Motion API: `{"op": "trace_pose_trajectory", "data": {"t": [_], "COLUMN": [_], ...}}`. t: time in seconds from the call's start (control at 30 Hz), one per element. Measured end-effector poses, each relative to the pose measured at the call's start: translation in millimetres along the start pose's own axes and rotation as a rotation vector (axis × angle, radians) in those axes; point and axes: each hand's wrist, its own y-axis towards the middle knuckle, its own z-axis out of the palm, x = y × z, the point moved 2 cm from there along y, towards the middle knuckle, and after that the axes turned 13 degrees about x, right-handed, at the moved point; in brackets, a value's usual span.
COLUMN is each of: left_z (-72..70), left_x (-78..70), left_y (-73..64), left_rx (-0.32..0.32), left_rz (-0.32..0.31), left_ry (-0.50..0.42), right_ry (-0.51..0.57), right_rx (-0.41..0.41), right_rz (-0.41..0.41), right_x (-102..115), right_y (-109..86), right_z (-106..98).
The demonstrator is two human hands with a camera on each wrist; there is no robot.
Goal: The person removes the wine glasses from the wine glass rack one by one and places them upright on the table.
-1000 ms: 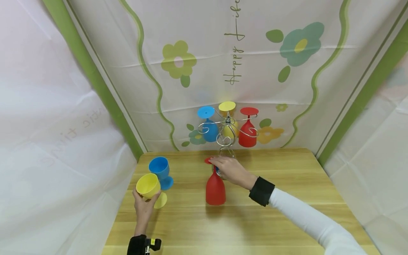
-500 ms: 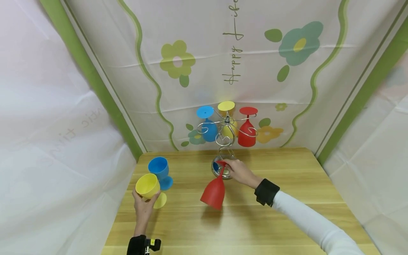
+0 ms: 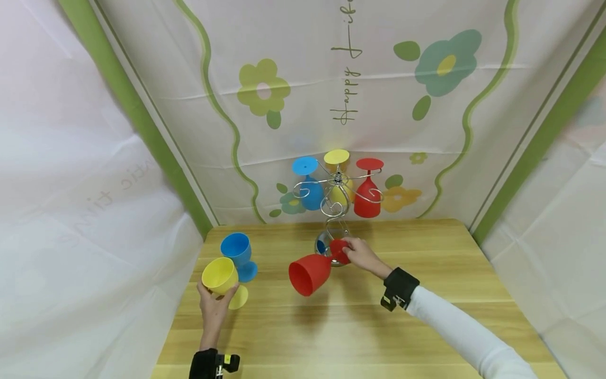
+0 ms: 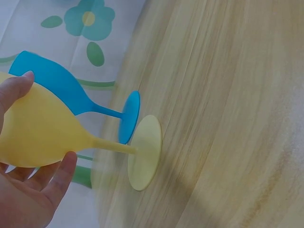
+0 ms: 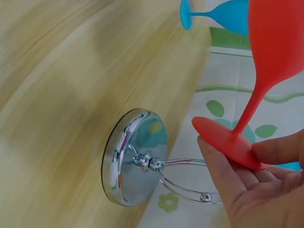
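Note:
My right hand (image 3: 363,256) pinches the foot of a red goblet (image 3: 310,273) between thumb and fingers. The goblet is tilted in the air, its open bowl pointing left and toward me, in front of the chrome rack base (image 5: 135,156). At the left, my left hand (image 3: 215,308) grips the bowl of a yellow goblet (image 3: 220,276). That goblet stands upright, its foot (image 4: 145,153) on the table. Just behind it stands an upright blue goblet (image 3: 238,252), which the yellow one partly overlaps in the left wrist view.
A wire goblet rack (image 3: 338,181) stands at the table's back. Upside down in its arms hang a blue goblet (image 3: 311,195), a yellow goblet (image 3: 337,157) and a red goblet (image 3: 367,202). Printed fabric walls (image 3: 303,79) enclose the wooden table (image 3: 402,337).
The red goblet has swung from hanging straight down to a tilt, with its mouth turned left and toward me. My right hand moved slightly right; the left hand stayed put.

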Motion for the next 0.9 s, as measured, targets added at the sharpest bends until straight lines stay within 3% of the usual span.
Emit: {"op": "trace_pose_trajectory", "data": {"t": [0.47,0.7,0.9], "left_z": [1.8,2.6,3.1], "left_x": [-0.8,-1.4,-1.6], "left_y": [0.3,-0.3,0.1], "left_rx": [-0.003,-0.005,-0.018], "left_rz": [0.011,0.001,0.005], "left_ry": [-0.03,-0.023,-0.013], "right_ry": [0.42,0.484,0.493], "right_rx": [0.142,0.223,0.225], "right_rz": [0.186,0.2,0.202], "right_x": [-12,-15,-16], "right_y": [-7.5,-10.0,-10.1], "right_z": [11,13,13]}}
